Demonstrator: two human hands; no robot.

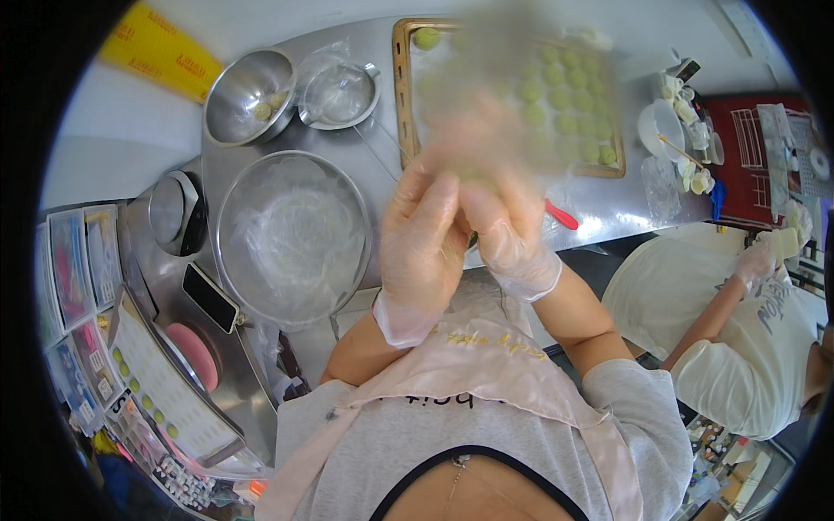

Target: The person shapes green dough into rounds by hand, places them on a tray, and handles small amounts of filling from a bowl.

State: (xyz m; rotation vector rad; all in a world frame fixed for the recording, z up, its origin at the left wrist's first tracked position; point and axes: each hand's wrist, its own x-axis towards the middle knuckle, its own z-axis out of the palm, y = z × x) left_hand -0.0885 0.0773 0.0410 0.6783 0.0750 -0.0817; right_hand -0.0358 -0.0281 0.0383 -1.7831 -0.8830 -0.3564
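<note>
My left hand (423,241) and my right hand (511,215), both in clear plastic gloves, meet at the fingertips in front of my chest. A greenish piece shows faintly between the fingers, largely hidden and blurred. Past the hands lies a tray (401,98) with a wooden-looking rim, bearing rows of green dough-like balls (559,99). A blurred patch covers its middle. The handle of a red utensil (561,215) shows just right of my right hand.
A large steel bowl (365,260) lined with plastic film stands at left. Behind it are a smaller steel bowl (215,111) with pale balls and a sieve (339,94). A phone (210,298) lies at lower left. A gloved co-worker (736,338) is at right, near a white bowl (659,129).
</note>
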